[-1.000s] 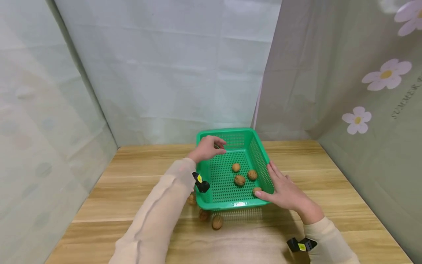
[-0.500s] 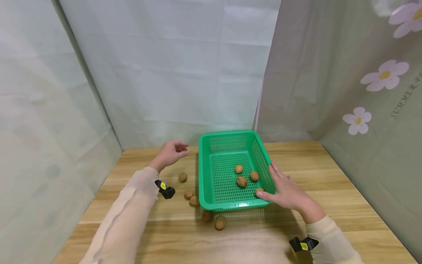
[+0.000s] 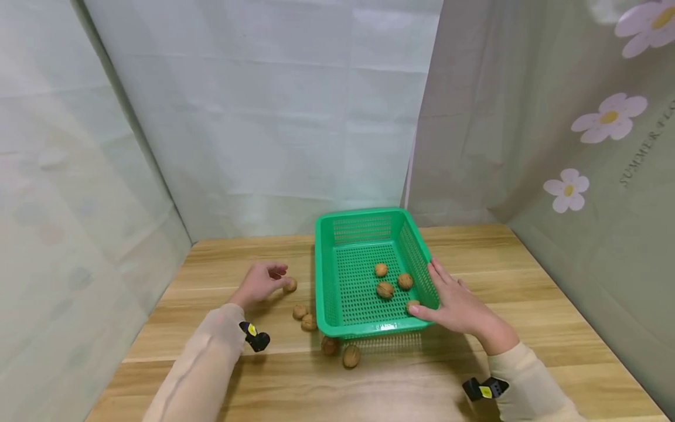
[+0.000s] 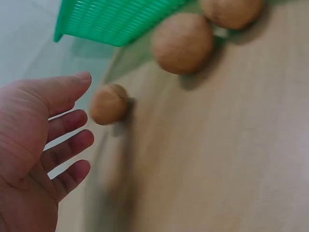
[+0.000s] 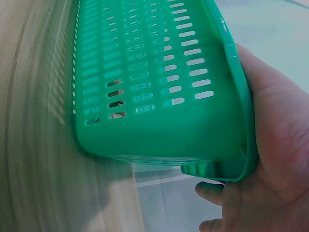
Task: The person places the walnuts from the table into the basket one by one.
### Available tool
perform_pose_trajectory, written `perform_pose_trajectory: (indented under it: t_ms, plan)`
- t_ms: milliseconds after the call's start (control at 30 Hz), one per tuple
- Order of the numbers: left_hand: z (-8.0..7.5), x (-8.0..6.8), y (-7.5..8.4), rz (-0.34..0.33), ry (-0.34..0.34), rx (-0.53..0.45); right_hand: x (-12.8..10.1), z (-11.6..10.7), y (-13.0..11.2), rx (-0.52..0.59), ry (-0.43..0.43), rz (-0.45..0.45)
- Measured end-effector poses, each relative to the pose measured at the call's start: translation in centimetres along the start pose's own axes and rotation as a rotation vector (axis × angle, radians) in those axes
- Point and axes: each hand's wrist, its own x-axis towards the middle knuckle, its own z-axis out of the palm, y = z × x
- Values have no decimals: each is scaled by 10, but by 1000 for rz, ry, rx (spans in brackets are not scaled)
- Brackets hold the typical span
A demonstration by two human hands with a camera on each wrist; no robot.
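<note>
On the wooden table (image 3: 221,351), left of the green basket (image 3: 337,290) braced by the right hand's (image 3: 461,310) flat fingers, a walnut (image 3: 289,285) is approached by the left hand (image 3: 259,283), fingers loosely spread — light, hard, prone to rolling, probably best pinched across its middle.

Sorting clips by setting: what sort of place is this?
Probably a staged recording booth: pale curtains enclose a wooden table that holds a green basket and loose walnuts.
</note>
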Motion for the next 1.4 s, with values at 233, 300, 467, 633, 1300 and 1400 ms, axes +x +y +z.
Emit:
perform_pose_trajectory:
  t_ms: [233,300,467,633,1300,1400]
  plan:
    - [16,-4,-3,2,13,20,0,-1,-1,-25,7,-3]
    - [19,-5,-2,5,14,28,0,-1,-1,-44,8,-7]
    - [24,-7,-4,10,9,66,-2,-5,3,-108,16,-37]
    - [26,-8,-7,34,31,90,-4,-13,8,-194,41,-60]
    - [26,-12,-8,66,76,109,-16,-8,20,-319,110,-144]
    - [26,-13,-8,67,83,114,-17,-8,19,-315,106,-145]
